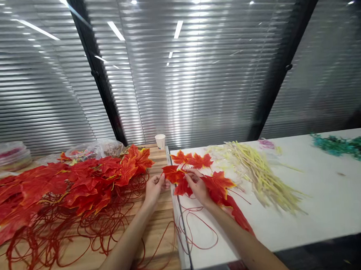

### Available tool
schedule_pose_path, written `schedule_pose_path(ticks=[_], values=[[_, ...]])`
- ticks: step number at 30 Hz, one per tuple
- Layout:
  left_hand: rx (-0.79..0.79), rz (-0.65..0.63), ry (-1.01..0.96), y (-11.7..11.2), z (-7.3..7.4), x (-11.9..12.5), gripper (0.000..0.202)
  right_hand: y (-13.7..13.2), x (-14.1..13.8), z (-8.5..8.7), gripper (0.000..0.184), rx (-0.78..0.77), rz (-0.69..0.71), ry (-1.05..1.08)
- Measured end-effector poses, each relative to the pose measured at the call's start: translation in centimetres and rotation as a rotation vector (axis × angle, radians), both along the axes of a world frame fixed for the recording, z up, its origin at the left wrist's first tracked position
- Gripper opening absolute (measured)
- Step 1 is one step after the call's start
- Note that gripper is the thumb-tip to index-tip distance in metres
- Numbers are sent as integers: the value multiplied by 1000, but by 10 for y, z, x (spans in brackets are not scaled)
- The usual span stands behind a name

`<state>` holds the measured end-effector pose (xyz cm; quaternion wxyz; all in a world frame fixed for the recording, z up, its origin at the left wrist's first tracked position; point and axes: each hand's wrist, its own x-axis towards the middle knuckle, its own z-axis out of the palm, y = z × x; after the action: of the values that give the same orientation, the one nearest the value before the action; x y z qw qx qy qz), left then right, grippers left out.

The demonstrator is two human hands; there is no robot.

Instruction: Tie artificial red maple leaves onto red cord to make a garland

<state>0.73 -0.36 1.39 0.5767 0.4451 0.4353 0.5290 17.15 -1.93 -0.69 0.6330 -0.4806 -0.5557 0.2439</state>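
A red artificial maple leaf (172, 173) with yellow markings is held between my hands, over the seam where the two tabletops meet. My left hand (155, 187) pinches its left edge, fingers closed. At its right end, by the yellowish stem, the fingers of my right hand (197, 185) are pinched together. More red leaves (219, 183) lie beside and under my right hand on the white table. Red cord (201, 247) loops below the hands across both tabletops. A big pile of red leaves (86, 182) lies left of my left hand, with tangled red cord (67, 233) beneath it.
A paper cup (160, 141) stands at the back by the seam. Pale yellow strands (265, 175) and green artificial foliage (347, 145) lie on the white table (329, 199). Clear plastic containers (9, 156) sit at the back left of the wooden table (157, 245). Glass with blinds rises behind.
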Motion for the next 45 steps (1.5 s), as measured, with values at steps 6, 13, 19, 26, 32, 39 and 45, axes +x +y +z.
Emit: schedule_pose_path(ticks=[6,13,19,26,32,39,45], values=[[21,20,-125,-2,8,0,34,-1,-2,3,23,-86,148,193],[-77,-189,-177,-10,3,9,26,-6,-4,10,24,-175,297,374],[-73,-277,-41,-17,5,14,26,-6,-5,11,25,-173,267,369],[7,-537,30,-22,10,13,20,-1,3,11,24,-154,176,425],[-7,-417,-168,-13,16,2,22,-3,12,21,21,-146,217,621],[-43,-315,-330,-8,29,-14,17,0,27,21,22,-114,114,679],[-38,-273,-218,-1,22,-16,19,4,31,17,21,-74,94,616]])
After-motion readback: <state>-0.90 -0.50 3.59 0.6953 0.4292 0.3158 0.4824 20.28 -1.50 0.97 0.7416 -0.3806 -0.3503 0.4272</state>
